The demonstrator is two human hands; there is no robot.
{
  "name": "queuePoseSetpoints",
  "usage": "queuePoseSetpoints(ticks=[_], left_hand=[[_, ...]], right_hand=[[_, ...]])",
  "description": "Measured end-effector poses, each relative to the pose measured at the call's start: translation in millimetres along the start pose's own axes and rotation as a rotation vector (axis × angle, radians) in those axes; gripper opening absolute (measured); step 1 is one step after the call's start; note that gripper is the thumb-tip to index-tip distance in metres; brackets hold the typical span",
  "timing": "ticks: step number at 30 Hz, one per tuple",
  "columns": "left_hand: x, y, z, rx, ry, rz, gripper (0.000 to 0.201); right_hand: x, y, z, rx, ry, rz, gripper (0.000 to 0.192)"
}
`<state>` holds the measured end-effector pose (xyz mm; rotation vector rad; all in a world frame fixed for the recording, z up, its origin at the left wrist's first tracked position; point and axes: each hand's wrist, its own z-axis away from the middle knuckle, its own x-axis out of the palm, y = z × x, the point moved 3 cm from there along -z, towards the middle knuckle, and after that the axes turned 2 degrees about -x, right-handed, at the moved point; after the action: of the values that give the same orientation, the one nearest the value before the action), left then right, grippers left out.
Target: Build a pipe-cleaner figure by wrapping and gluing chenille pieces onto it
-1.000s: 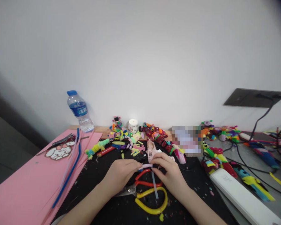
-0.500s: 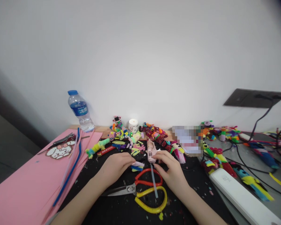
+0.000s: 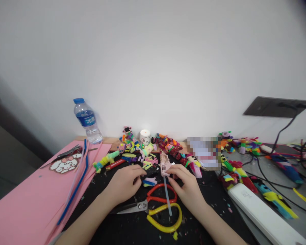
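My right hand has its fingers on a small pink hot glue gun, which lies on the black mat with a translucent glue stick running out of its back toward me. My left hand is empty, thumb and fingers slightly apart, just left of short cut pipe-cleaner pieces in lilac, blue and yellow-green. Between my forearms lie large scissors with one red and one yellow handle loop, blades pointing left. Behind my hands is a pile of pink and yellow pipe-cleaner pieces.
Pink sheets on the left carry long pipe cleaners and black-handled scissors. A water bottle and white cup stand by the wall. Fuzzy dolls, cables and a long white case occupy the right.
My left hand has let go of the lilac pipe-cleaner piece, which now rests with the blue and yellow-green ones, and has drawn back slightly. My right hand stays at the glue gun.
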<state>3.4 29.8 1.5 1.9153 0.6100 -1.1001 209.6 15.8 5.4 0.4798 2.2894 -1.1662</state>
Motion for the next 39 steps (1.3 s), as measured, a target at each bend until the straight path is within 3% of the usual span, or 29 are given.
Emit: queuePoseSetpoints(ticks=[4, 6, 8, 13, 17, 29, 31, 34, 39], left_hand=[[-7.3, -18.7, -2.5, -0.180, 0.254, -0.066, 0.034], [-9.0, -30.4, -2.6, -0.256, 0.316, -0.167, 0.036], [-8.2, -41.8, -1.7, -0.320, 0.308, -0.273, 0.036], [-7.4, -57.1, 1.7, -0.362, 0.283, -0.285, 0.025], [-11.6, -55.2, 1.0, -0.361, 0.294, -0.243, 0.016], [-14.3, -29.2, -1.9, -0.303, 0.381, 0.046, 0.019], [-12.0, -21.0, -2.6, -0.281, 0.346, 0.191, 0.015], [-3.3, -5.9, -4.0, -0.237, 0.152, 0.357, 0.015], [4.3, 16.6, -3.5, -0.133, -0.024, 0.416, 0.016]], right_hand=[[-1.9, -1.2, 0.8, 0.005, 0.016, 0.001, 0.015], [-2.0, -1.5, 1.3, 0.017, -0.002, -0.003, 0.019], [-2.0, -1.5, 1.5, 0.024, -0.019, -0.013, 0.022], [-2.6, -1.2, 1.7, 0.019, -0.025, -0.023, 0.021], [-2.9, -1.1, 1.3, 0.017, -0.018, -0.017, 0.020], [-4.7, 2.3, 0.5, 0.016, 0.041, 0.003, 0.019], [-4.3, 2.2, 1.6, 0.012, 0.038, -0.002, 0.020], [-2.8, 1.0, 2.1, -0.004, 0.010, -0.013, 0.021], [-0.6, -2.5, 0.2, -0.056, -0.017, -0.019, 0.019]])
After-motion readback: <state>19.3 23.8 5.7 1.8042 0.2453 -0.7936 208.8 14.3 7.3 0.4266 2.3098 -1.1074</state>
